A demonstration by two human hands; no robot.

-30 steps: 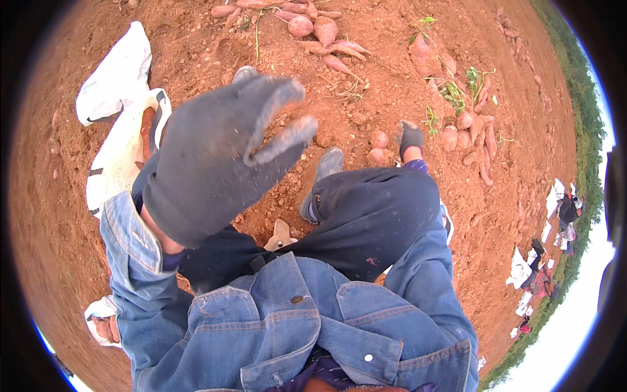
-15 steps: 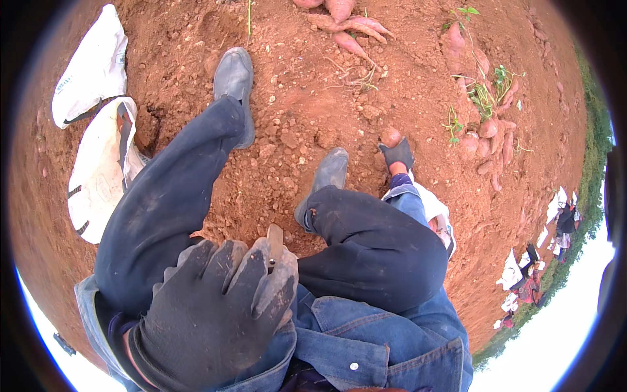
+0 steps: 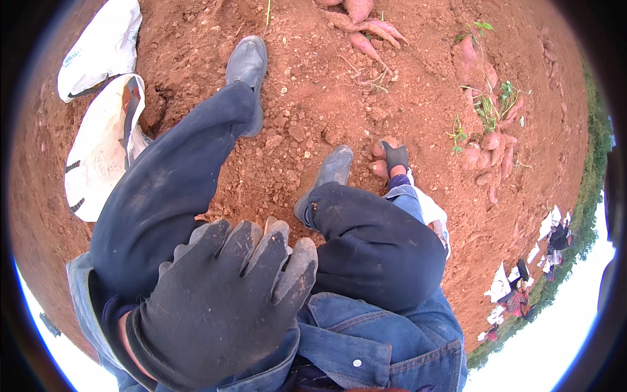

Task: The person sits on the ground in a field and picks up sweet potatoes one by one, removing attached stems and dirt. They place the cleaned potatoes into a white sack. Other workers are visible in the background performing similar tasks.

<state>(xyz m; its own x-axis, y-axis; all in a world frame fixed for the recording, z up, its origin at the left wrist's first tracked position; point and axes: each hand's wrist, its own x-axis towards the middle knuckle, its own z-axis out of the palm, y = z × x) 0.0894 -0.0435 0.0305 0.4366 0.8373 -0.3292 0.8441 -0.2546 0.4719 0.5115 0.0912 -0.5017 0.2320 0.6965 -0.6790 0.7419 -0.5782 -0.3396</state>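
Note:
My left hand, in a dirty black glove, is above my lap with its fingers curled over a flat tan tool. Only a small end of this tool shows; the fingers cover the rest. Farther out, beyond my bent right knee, my right hand is also gloved in black. Its fingers are closed on a sweet potato at ground level. Just left of that hand, another sweet potato lies on the reddish soil.
Two white sacks lie at the left. Sweet potatoes are heaped at the top, and a longer row with green vines runs along the right. My grey shoes rest on the soil. Distant people and white bags are at the far right.
My right hand has shifted slightly up and left, and a second sweet potato now shows beside it. My left hand has moved a little right, covering more of the tan tool.

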